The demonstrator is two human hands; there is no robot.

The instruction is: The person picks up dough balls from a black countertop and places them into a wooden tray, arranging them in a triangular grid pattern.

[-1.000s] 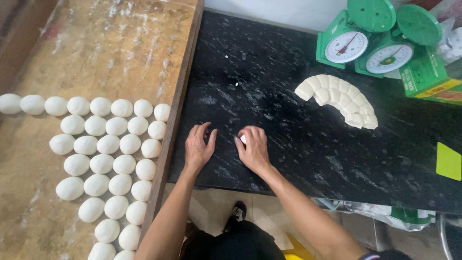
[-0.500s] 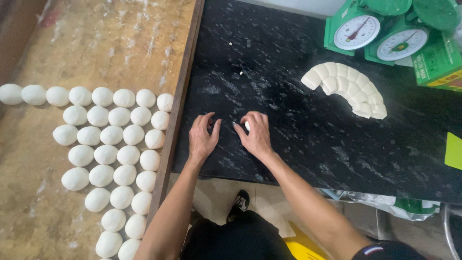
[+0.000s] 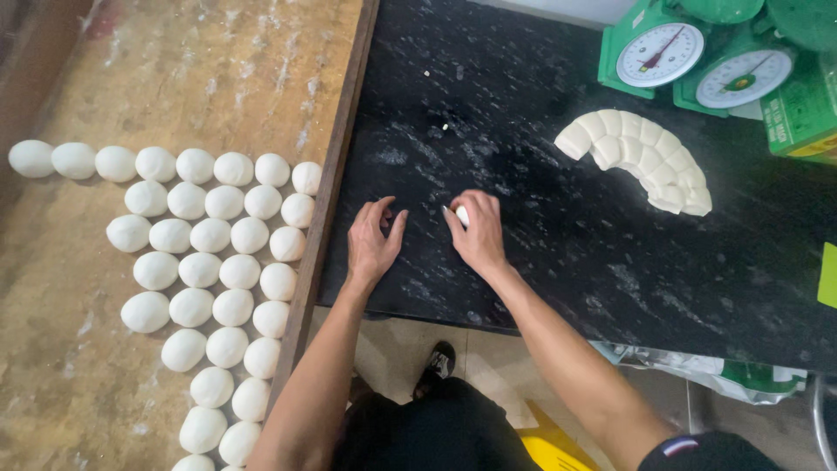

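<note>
A head-worn camera looks down at two bare hands on a black speckled counter (image 3: 558, 262) in the middle of the frame. The left hand (image 3: 373, 242) lies cupped on the stone, fingers loosely spread; whether anything sits under it cannot be told. The right hand (image 3: 478, 234) is curled around a small white piece of dough (image 3: 461, 215), of which only a sliver shows between the fingers. The two hands are near each other but not touching.

To the upper right lies a curved row of cut dough pieces (image 3: 641, 160), pressed side by side in an arc. On the left, a floured wooden board (image 3: 174, 78) carries many round dough balls (image 3: 205, 270) in close rows, running to the lower left edge.

Judging from this layout, the balls nearest the board's right rim sit close to the left forearm, so a careless sweep of the arm could dent them or knock them out of line. The counter shows little flour, so the dough could stick to the stone.

At the upper right corner stand two green dial scales (image 3: 689, 57) with round white faces. Beside them is a green box with a yellow band (image 3: 802, 118), its print too small to read. A yellow-green card (image 3: 827, 275) shows at the right edge, and a clear and green plastic bag (image 3: 724, 377) hangs below the counter.
</note>
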